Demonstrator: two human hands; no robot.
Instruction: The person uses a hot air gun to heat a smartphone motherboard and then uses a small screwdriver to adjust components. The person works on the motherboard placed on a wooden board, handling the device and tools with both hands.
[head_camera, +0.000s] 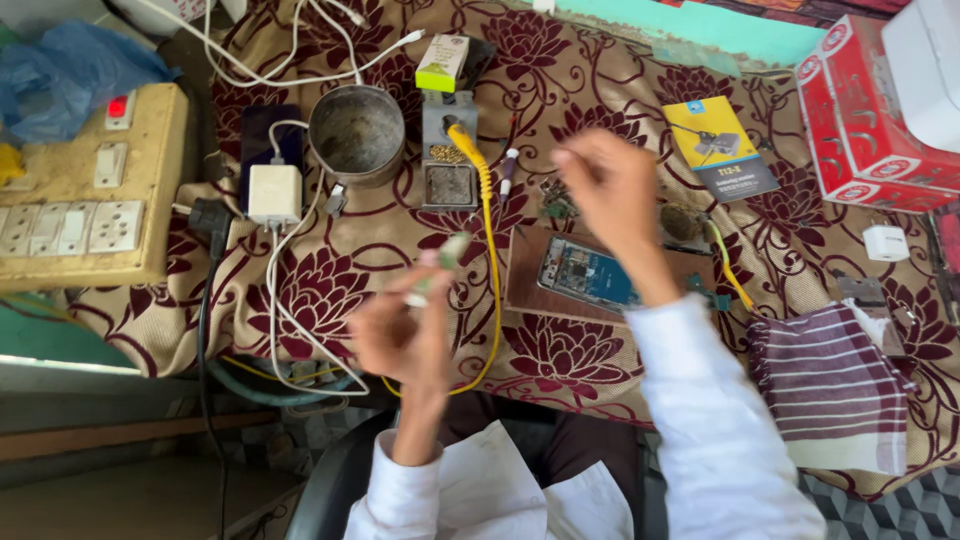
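Observation:
My left hand (400, 335) is raised over the near edge of the table and is closed around a small pale green, blurred tube-like object (440, 262). My right hand (610, 185) hovers above the middle of the table with fingers pinched together; whether it holds anything is hidden by blur. Under it lies a blue circuit board (588, 273) on a brown wooden block (530, 285). A yellow-handled soldering iron (470, 150) rests in its grey stand (448, 165), its yellow cord trailing toward me.
A floral maroon cloth (560, 100) covers the table. A round metal tin (356, 132), white charger (274, 193) and switchboard (85, 185) sit at the left. A yellow-blue card (720, 148), red boxes (860, 115) and striped cloth (830, 385) lie at the right.

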